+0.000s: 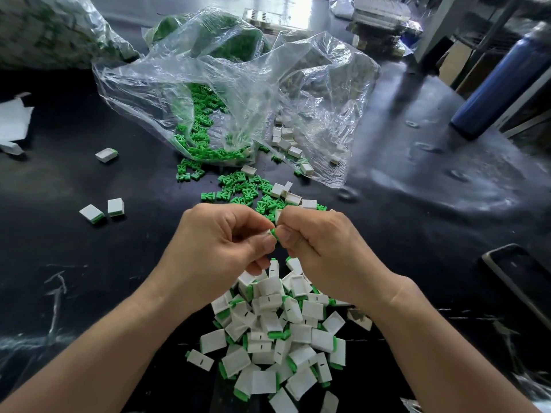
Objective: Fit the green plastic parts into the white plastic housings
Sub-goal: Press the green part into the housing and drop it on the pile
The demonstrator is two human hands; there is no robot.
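both my hands are curled and meet at the fingertips: my left hand (220, 236) pinches a green part (273, 233) between thumb and forefinger, and my right hand (322, 242) grips what looks like a white housing (278, 214), mostly hidden, so this one is mid-fit, i judge. under my wrists lies the pile of finished pieces (277, 329), several dozen, too heaped to count exactly. three more finished ones sit apart to the left, one (106, 155) alone and a pair (101, 210) nearer me. plenty is left: loose green parts (238, 189) spill from the clear plastic bag (238, 84) onto the black table (89, 263) by the dozens. the empty housings (286, 141) are fewer, about a dozen in the bag's mouth and roughly four just past my fingers.
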